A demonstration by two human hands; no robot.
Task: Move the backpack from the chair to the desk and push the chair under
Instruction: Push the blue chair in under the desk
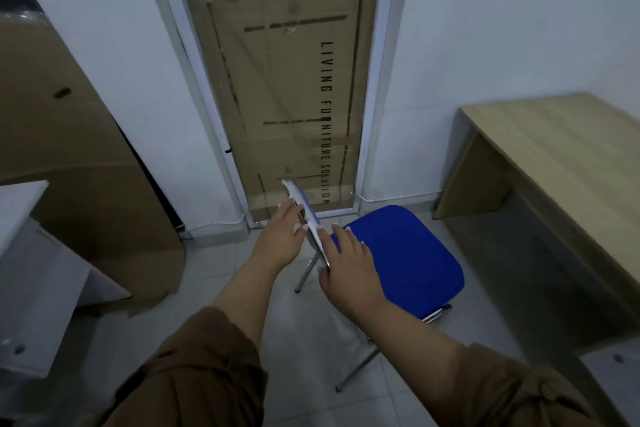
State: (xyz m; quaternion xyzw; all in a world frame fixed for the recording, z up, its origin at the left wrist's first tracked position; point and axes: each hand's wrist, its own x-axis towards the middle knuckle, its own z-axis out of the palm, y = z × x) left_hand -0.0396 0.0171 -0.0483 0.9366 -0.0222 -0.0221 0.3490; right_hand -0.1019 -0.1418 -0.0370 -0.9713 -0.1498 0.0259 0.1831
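Note:
A chair with a blue padded seat (405, 253) and metal legs stands on the tiled floor, facing the desk. Its thin backrest (304, 215) is seen edge-on. My left hand (280, 236) lies against the back of the backrest with fingers curled over its edge. My right hand (349, 270) rests on the backrest's front lower edge, fingers spread. The light wooden desk (568, 163) stands at the right against the wall, with an open space below it. No backpack is in view, and the chair seat is bare.
A glass door backed with a large cardboard sheet (280, 97) fills the wall ahead. More cardboard (69, 135) leans at the left. A white cabinet (38, 274) stands at the left edge. Grey floor tiles (304, 357) lie under the chair.

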